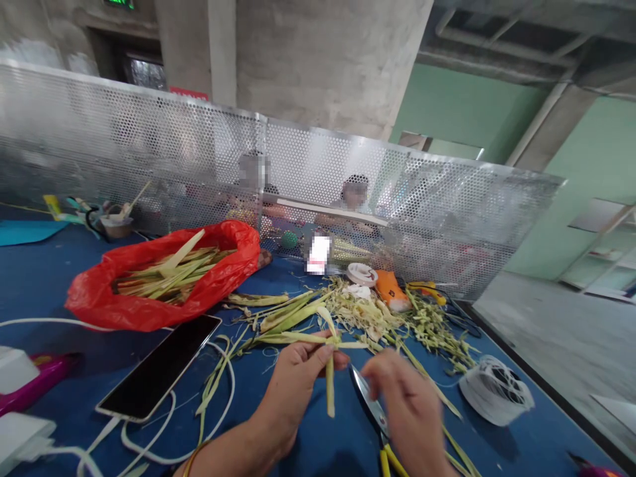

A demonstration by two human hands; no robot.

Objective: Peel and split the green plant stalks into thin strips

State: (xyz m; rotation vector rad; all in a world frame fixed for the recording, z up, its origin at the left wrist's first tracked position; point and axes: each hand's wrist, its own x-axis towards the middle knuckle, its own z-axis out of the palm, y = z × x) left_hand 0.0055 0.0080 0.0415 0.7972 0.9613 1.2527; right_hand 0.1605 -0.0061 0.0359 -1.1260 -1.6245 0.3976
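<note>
My left hand (303,368) pinches a cross of folded pale yellow-green leaf strips (330,387) between thumb and fingers, with one strip hanging down and others reaching sideways and up. To its right is my right hand (405,404), slightly blurred, its fingers curled together; what they hold, if anything, cannot be made out. Scissors (368,401) with yellow handles lie on the blue table below and beside the right hand, which covers part of them. Behind both hands spreads a heap of leaf strips and dry shreds (365,308).
A red plastic bag (209,308) of leaf strips stands left, near a phone (161,368) with a white cable. A spool of white cord (497,391) sits right. Tape (362,274) and an orange packet (390,288) lie before a perforated metal screen (318,165); people sit behind it.
</note>
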